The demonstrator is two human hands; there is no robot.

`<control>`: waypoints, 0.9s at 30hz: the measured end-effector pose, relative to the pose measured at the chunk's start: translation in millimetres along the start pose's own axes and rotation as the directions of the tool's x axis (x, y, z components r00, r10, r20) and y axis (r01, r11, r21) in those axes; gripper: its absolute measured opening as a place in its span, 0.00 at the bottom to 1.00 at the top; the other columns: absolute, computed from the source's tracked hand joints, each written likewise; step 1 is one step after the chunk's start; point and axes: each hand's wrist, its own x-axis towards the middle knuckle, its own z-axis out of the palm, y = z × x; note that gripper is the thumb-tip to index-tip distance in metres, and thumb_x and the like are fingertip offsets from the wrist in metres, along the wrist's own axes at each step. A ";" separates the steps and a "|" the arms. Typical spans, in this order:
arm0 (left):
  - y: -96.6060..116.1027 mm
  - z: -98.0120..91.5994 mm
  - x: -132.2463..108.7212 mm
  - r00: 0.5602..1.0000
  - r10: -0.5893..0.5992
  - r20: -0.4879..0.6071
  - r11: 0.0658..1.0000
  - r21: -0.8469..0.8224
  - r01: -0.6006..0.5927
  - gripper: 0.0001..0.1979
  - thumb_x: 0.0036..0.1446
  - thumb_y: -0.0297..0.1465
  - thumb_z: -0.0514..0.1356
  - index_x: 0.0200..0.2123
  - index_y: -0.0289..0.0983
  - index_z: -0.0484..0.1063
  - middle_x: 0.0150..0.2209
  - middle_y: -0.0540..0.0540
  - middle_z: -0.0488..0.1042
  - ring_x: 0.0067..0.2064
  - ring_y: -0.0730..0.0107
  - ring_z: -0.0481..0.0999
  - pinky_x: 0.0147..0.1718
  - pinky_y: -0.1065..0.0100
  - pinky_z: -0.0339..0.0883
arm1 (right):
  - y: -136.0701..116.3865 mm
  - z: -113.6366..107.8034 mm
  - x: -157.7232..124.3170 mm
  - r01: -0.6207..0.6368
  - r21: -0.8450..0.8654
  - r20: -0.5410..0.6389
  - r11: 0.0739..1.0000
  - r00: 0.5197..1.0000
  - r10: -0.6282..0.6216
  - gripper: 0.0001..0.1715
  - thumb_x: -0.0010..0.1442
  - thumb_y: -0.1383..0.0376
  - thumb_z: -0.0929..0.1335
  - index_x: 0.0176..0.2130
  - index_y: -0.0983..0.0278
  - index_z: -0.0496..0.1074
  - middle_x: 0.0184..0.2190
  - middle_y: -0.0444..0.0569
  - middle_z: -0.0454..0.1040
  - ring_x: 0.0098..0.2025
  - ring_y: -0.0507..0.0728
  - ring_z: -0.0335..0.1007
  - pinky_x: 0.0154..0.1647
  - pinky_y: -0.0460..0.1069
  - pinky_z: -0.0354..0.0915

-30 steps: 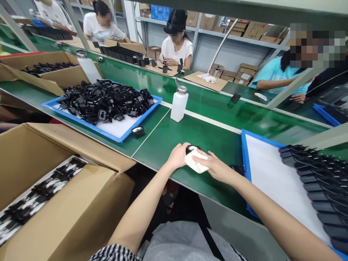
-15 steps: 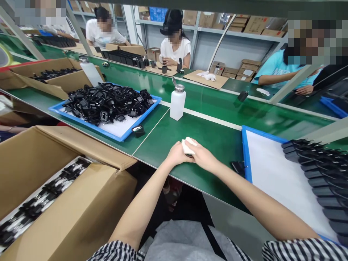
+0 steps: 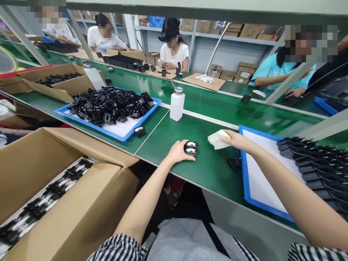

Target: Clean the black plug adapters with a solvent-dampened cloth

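Observation:
My left hand (image 3: 181, 152) is closed around a pair of small black plug housings (image 3: 191, 148), held side by side just over the green bench, their shiny pale faces turned up. Off to the right, my right hand (image 3: 235, 140) pinches a folded white cloth (image 3: 219, 139), apart from the housings. A white dispenser bottle (image 3: 176, 105) with a metal cap stands upright beyond my left hand. Below the cloth, near the right tray, lies a dark black part (image 3: 234, 163). Another black housing (image 3: 140, 131) rests beside the left tray.
A blue-rimmed tray (image 3: 125, 138) at left carries a heap of black plug parts. Rows of black pieces (image 3: 304, 159) fill part of the right tray (image 3: 246, 181). An open carton (image 3: 89, 195) stands at lower left. Co-workers sit across the bench, including one person in white (image 3: 175, 54).
My right hand has drawn the white cloth away to the right, off my left hand. The two black housings in my left hand are now uncovered.

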 end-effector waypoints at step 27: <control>1.3 21.5 -38.0 0.971 0.083 -0.223 0.993 -0.057 -0.099 0.18 0.37 0.34 0.60 0.36 0.39 0.64 0.31 0.51 0.70 0.33 0.73 0.67 0.37 0.69 0.59 | -40.7 41.6 -37.4 0.372 0.153 -0.226 0.915 0.915 -0.334 0.09 0.50 0.62 0.59 0.28 0.62 0.66 0.22 0.42 0.67 0.21 0.49 0.61 0.26 0.45 0.58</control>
